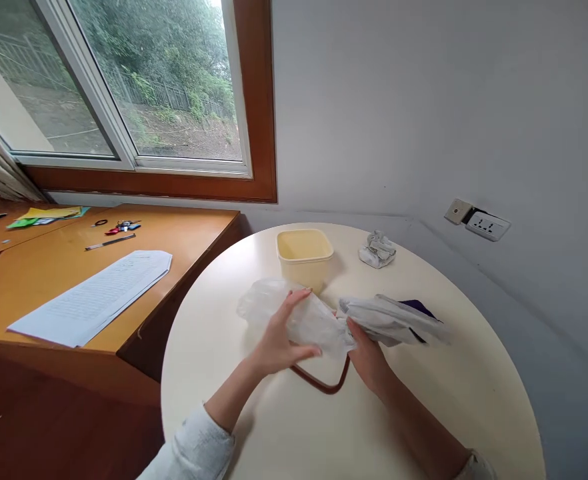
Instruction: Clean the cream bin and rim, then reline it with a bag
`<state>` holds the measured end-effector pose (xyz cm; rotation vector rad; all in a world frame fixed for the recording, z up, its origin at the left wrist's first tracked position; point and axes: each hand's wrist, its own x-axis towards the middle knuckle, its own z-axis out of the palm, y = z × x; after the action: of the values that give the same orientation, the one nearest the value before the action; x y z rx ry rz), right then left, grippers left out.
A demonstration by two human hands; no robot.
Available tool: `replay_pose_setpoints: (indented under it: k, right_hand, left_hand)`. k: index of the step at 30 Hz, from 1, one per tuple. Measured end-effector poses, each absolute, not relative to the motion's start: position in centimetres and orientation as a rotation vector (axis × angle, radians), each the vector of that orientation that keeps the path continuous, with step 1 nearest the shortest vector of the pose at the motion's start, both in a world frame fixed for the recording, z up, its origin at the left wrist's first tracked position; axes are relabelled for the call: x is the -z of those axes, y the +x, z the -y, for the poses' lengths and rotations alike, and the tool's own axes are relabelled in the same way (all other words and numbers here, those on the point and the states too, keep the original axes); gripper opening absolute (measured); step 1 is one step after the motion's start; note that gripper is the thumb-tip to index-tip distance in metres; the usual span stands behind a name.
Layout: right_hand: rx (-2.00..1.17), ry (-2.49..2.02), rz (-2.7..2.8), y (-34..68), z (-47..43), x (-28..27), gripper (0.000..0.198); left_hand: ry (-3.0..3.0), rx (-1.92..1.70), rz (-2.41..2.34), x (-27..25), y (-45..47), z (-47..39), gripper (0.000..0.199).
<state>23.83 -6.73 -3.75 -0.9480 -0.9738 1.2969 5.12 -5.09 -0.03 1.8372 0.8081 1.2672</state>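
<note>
A thin translucent white plastic bag [319,327] stretches across the space between my hands over a round table. My right hand [369,360] is closed around its gathered, narrow part. Beyond that grip a bunched whitish length [384,317] spreads to the right, slightly blurred. My left hand [277,339] has thumb and fingers wide apart beside the loose, puffed left part of the bag. Below the bag a reddish-brown curved bar [327,387] shows; the rest of it is hidden. A dark purple piece [418,307] peeks out behind the right-hand length.
A pale yellow square container [305,267] stands behind the bag. To its right sits a crumpled grey-white bundle [377,250]. The round cream table [304,433] adjoins a wooden desk [194,233] holding papers [97,293], a pen [110,242] and keys [124,227]. Sockets [488,225] are on the wall.
</note>
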Motion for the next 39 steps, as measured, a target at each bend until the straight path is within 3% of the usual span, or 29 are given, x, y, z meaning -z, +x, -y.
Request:
replay_pose_setpoints:
  k: [2,3,7,9,14,19,29,39]
  right_hand:
    - [-1.523,-0.819,0.882,23.5,7.0,3.2,0.036]
    - [-1.594,-0.769,0.844,23.4,7.1,3.1,0.036]
    - [-1.653,-0.717,0.752,23.4,7.0,2.9,0.032]
    - [-1.636,-0.746,0.699,23.6,6.7,3.0,0.031]
    - [-1.365,-0.833,0.568,24.6,5.7,3.0,0.038]
    - [-1.183,-0.887,0.491,26.7,4.6,2.9,0.042]
    - [-1.107,-1.016,0.464,30.0,3.4,3.3,0.022]
    - [-0.954,-1.044,0.600,30.5,2.9,3.9,0.029]
  left_hand:
    - [2.116,-1.069,-0.848,0.4,5.5,5.1,0.104]
    - [2.206,-1.003,-0.857,0.6,5.7,5.0,0.105]
    - [2.376,-0.912,-0.909,1.1,5.6,4.3,0.051]
    - [2.368,-0.899,-0.971,1.1,5.3,4.1,0.038]
    - [2.272,-0.793,-1.212,1.2,4.6,4.1,0.039]
    - [2.140,-0.832,-1.373,1.2,4.6,4.2,0.022]
    - [2.134,-0.792,-1.507,1.0,4.4,3.8,0.017]
    - [1.998,-0.858,-1.536,0.8,4.2,3.7,0.013]
